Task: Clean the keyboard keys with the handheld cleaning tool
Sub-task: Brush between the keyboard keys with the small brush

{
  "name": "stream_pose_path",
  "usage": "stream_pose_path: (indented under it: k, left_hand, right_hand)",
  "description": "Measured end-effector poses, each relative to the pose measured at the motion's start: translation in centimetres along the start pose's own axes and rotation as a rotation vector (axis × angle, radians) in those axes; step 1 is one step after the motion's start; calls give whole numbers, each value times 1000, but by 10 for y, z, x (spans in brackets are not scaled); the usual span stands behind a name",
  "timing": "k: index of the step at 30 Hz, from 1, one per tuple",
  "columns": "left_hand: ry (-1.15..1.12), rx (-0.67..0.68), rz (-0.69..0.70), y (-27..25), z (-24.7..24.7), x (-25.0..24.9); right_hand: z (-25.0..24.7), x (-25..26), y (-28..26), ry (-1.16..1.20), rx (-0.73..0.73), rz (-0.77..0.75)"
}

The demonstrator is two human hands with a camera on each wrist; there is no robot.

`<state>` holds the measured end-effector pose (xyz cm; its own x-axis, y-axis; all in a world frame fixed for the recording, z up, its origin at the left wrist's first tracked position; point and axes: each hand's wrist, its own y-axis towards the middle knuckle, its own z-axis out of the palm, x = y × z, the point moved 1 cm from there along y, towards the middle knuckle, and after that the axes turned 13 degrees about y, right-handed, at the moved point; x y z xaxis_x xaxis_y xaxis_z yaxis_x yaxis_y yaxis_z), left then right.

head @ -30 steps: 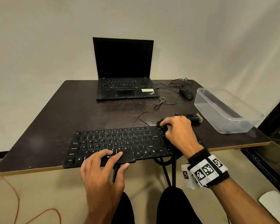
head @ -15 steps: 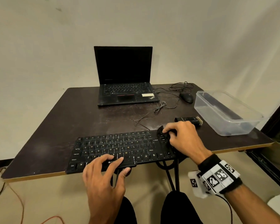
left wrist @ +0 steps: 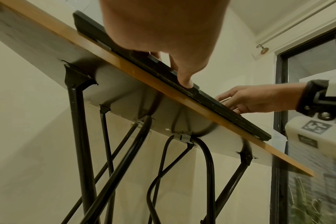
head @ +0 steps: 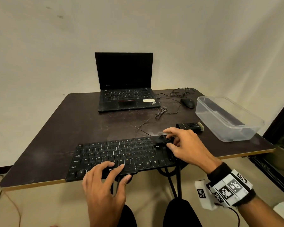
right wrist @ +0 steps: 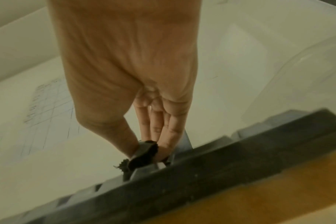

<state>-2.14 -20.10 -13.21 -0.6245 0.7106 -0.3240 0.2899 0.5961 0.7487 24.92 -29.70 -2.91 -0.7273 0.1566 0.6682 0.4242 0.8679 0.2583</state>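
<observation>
A black keyboard lies along the table's near edge, also seen edge-on in the left wrist view and the right wrist view. My right hand pinches a small black cleaning tool between thumb and fingers at the keyboard's upper right corner; its dark brush end touches the keys. My left hand rests with straight fingers on the keyboard's front edge near the space bar, the thumb against its rim.
An open black laptop stands at the back. A mouse with loose cable, a small black device and a clear plastic box lie to the right. Black table legs stand below.
The head view has tilted up. My right hand's fingers have spread a little around the tool at the keyboard's right end. The left hand has stayed in place.
</observation>
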Motion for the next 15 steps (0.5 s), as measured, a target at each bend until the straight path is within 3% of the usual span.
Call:
stream_pose_path:
  k: [5, 12, 15]
  left_hand:
    - [-19, 20, -6, -1, -2, 2]
    - [-37, 16, -1, -2, 0, 3]
    - [-43, 15, -3, -3, 0, 3]
  right_hand:
    - [-12, -8, 13, -148, 59, 73]
    - [11, 4, 0, -50, -64, -106]
    - [15, 3, 5, -83, -151, -100]
